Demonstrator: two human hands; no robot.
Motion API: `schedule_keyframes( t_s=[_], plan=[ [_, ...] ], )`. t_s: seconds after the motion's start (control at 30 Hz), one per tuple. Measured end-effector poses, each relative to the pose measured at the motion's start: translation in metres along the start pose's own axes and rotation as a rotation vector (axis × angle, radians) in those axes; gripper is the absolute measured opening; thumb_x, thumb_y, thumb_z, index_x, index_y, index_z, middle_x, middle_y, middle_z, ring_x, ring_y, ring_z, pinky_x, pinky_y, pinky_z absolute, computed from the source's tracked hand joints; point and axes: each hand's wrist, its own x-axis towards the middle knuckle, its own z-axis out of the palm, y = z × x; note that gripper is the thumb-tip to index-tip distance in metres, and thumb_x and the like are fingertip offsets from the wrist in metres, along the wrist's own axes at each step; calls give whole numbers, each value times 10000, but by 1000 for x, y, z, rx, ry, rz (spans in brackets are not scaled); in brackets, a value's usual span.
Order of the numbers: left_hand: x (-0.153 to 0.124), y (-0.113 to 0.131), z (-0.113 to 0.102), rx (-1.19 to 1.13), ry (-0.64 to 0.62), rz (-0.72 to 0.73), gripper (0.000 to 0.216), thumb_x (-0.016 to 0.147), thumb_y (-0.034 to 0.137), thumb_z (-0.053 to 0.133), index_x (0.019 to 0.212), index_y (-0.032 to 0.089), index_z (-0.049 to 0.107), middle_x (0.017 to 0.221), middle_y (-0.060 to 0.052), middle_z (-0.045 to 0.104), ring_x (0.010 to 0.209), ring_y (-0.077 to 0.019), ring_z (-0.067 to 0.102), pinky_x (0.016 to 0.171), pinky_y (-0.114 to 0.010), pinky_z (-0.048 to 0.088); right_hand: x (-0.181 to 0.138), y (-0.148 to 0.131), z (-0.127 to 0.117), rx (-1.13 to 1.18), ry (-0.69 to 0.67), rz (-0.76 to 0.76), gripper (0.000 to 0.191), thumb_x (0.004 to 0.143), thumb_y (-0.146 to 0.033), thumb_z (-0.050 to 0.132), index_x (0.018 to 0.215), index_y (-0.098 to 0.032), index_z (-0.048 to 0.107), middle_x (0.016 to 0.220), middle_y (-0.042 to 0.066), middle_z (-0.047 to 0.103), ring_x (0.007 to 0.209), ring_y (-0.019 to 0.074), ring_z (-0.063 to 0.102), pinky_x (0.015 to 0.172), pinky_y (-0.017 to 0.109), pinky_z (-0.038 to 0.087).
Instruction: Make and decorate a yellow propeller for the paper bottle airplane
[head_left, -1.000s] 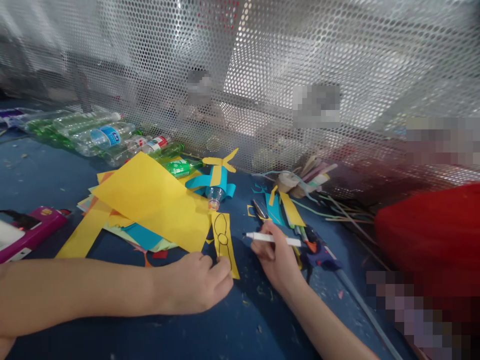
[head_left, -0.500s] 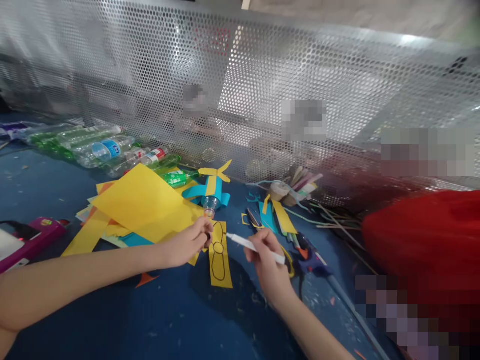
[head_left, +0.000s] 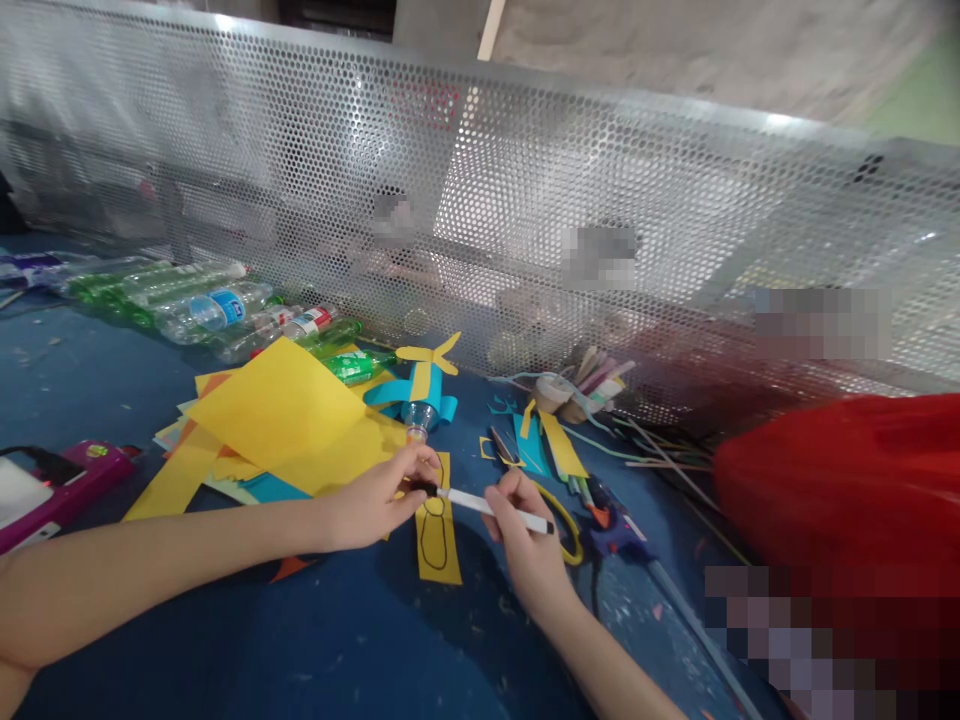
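My right hand (head_left: 523, 520) is closed around a white marker (head_left: 476, 505), its tip pointing left. Between the fingers of my left hand (head_left: 401, 490) sits a small black marker cap (head_left: 426, 488), which meets the marker's tip. Below them lies a yellow paper strip (head_left: 442, 570) with a propeller-like outline drawn in dark ink; my left hand hides part of its upper end. Just behind stands a clear bottle (head_left: 418, 415) wrapped in blue and yellow paper, neck toward me, with a yellow paper propeller (head_left: 431, 354) at its far end.
Yellow sheets (head_left: 281, 405) and other coloured paper lie left. Behind them are several plastic bottles (head_left: 217, 308). Scissors (head_left: 504, 447) with yellow handles and a blue glue gun (head_left: 622, 535) lie right. A magenta power strip (head_left: 97, 475) is at left, a perforated metal screen (head_left: 300, 150) behind.
My right hand has brought the marker left, off the yellow strip, to the cap in my left hand. The tip now meets the cap. The view has tilted up slightly.
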Motion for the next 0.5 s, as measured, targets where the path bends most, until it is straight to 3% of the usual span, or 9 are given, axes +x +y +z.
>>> schedule_keyframes(
  t_s=[0.17, 0.33, 0.5],
  plan=[
    [4, -3, -1, -106, 64, -25, 244, 851, 172, 566, 1071, 198, 462, 1037, -66, 621, 1030, -177, 612, 945, -405, 487, 3, 7, -1, 92, 20, 57, 321, 770, -430, 730, 660, -210, 525, 483, -70, 463, 480, 100, 389, 496, 231, 301],
    [9, 0, -5, -143, 124, -136, 134, 791, 247, 663, 862, 168, 581, 834, -15, 664, 824, -164, 656, 842, -370, 532, 6, 7, 0, 229, 8, 149, 337, 769, -525, 697, 761, -189, 679, 595, 0, 625, 565, 125, 520, 550, 235, 402],
    [5, 4, -4, -174, 172, -144, 137, 769, 269, 673, 820, 167, 597, 784, -16, 703, 781, -160, 672, 804, -350, 541, 6, 3, 1, 247, -33, 96, 264, 772, -465, 720, 743, -204, 694, 611, -5, 638, 581, 121, 534, 583, 237, 436]
  ],
)
